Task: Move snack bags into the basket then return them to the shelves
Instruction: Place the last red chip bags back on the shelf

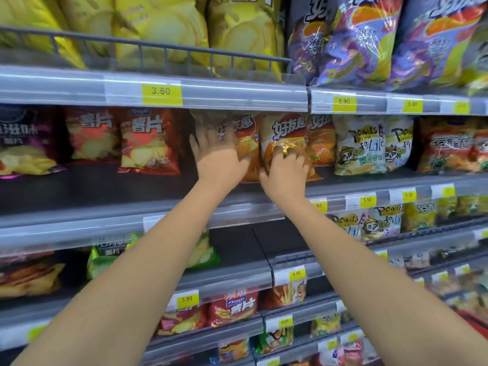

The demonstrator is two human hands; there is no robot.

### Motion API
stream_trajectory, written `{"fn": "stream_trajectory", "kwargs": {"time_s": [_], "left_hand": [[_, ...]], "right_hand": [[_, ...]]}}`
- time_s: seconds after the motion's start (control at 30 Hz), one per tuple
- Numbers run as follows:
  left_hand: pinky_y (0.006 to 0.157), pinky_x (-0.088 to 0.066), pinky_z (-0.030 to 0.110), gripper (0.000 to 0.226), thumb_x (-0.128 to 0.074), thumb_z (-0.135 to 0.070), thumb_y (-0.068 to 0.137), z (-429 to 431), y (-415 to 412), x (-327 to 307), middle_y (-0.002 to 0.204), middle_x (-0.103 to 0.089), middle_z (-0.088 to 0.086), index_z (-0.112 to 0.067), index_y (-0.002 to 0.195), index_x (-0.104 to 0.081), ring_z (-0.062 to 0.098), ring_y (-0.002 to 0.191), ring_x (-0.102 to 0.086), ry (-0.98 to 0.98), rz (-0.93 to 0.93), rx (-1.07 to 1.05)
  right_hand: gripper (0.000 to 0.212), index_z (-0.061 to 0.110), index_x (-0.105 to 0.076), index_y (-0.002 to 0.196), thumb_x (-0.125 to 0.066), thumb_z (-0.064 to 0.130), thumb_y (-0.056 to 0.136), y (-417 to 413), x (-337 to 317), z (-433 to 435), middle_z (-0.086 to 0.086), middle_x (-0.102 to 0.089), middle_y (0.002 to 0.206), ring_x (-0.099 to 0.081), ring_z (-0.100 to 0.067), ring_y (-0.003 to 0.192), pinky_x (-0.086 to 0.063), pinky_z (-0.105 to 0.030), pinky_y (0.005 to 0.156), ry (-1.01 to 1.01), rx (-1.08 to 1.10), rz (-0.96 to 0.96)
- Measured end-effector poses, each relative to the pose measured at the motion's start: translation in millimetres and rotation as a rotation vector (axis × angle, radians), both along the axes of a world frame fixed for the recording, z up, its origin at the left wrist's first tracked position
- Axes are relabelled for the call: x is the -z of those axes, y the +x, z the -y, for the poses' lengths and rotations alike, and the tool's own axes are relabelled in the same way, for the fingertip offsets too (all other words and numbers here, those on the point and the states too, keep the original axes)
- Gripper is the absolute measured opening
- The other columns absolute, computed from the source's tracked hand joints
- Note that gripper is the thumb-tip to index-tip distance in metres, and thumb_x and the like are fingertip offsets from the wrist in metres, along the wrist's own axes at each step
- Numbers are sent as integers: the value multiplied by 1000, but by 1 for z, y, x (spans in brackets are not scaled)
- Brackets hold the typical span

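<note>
The right hand (pixel 286 169) pinches the front of the upright orange bag (pixel 286 130) straight ahead of it, while the left hand (pixel 219 154) lies spread-fingered against the neighbouring bag (pixel 249 138).

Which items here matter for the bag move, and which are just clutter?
In play: left hand resting on left orange bag; right hand gripping right orange bag; middle shelf.
Clutter: yellow bags, purple bags, red bags, white panda bags, price tag.
</note>
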State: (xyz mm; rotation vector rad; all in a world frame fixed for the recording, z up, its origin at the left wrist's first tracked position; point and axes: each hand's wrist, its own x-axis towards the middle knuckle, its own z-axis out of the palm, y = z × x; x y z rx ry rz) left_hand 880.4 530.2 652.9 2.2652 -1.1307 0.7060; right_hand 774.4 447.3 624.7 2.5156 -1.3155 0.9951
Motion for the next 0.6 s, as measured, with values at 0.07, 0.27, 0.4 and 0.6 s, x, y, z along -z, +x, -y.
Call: {"fn": "stream_trajectory", "kwargs": {"time_s": [0.07, 0.27, 0.4, 0.6], "left_hand": [[111, -24, 55, 71, -55, -47, 84, -28, 2, 11, 147, -35, 24, -16, 145, -35, 43, 139, -24, -48, 77, 11], [108, -26, 52, 61, -56, -39, 82, -133, 24, 43, 136, -45, 24, -16, 137, -45, 44, 132, -33, 117, 154, 15], [114, -17, 53, 63, -58, -37, 85, -215, 47, 69, 150, -32, 22, -18, 142, -39, 42, 142, -19, 217, 99, 56], [100, -36, 55, 57, -70, -29, 70, -329, 83, 137, 130, -52, 25, -10, 122, -58, 47, 125, -43, 221, 85, 65]], "right_hand": [[52, 8, -45, 129, -59, 36, 87, 3, 8, -27, -21, -49, 125, -43, -38, 117, -38, -46, 90, -63, -36, 8], [52, 11, -55, 125, -67, 29, 78, 20, 36, -118, -25, -50, 130, -48, -42, 113, -40, -47, 85, -152, -91, -77], [51, 12, -55, 129, -65, 26, 81, 42, 49, -192, -27, -47, 134, -46, -44, 119, -39, -51, 91, -163, -156, -147], [49, 13, -65, 110, -75, 26, 64, 82, 109, -311, -26, -59, 114, -56, -43, 100, -46, -47, 80, -137, -232, -174]]}}
